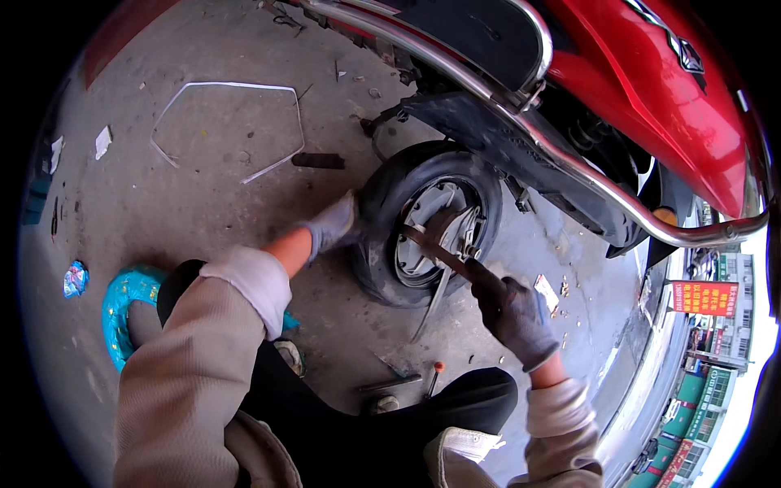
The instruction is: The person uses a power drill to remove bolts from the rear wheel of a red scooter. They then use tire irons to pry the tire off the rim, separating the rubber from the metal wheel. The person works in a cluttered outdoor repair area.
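Observation:
A wheel with a black tyre point(378, 272) and a silver hub point(431, 203) lies in front of me, beside a red motor scooter point(651, 89). My gloved right hand point(521, 321) is closed around a brown, flat tyre lever point(435, 248), whose far end reaches over the hub. A second, silver metal bar point(435, 302) sticks out from the near edge of the wheel. My gloved left hand point(332, 226) is at the tyre's left side; its fingers are smeared by motion, and I cannot tell whether they touch the rubber.
A chrome guard bar point(586, 172) runs above the wheel. By my left arm lies a tyre in blue wrapping point(122, 297). An orange-topped tool point(437, 376) and a dark bar point(390, 383) lie near my legs. A white strip point(236, 84) and dark scrap point(319, 161) lie farther off.

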### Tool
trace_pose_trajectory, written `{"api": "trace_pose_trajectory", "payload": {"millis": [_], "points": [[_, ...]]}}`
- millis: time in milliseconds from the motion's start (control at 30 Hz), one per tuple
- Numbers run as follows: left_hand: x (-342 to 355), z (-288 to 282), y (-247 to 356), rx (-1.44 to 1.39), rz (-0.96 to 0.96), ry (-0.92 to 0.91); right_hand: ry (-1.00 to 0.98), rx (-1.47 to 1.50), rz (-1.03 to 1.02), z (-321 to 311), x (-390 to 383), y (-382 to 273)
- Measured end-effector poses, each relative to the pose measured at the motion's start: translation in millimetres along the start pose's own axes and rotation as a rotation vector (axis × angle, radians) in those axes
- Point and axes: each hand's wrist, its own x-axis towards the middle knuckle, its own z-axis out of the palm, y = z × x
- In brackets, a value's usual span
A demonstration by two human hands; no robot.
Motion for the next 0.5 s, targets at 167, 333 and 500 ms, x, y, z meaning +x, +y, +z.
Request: {"api": "trace_pose_trajectory", "payload": {"millis": [167,333,500], "points": [[43.7,-17.1,26.6,-0.23,-0.185,-0.161,-0.115,-0.279,-0.1,-52.5,59.9,-39.2],[46.1,-6.6,39.9,-0.246,-0.196,-0.151,-0.214,-0.422,-0.179,-55.6,84.9,-38.8],[39.1,-22.9,26.4,-0.234,-0.158,-0.137,-0.197,-0.291,-0.064,-21.2,70.4,-22.3]]}}
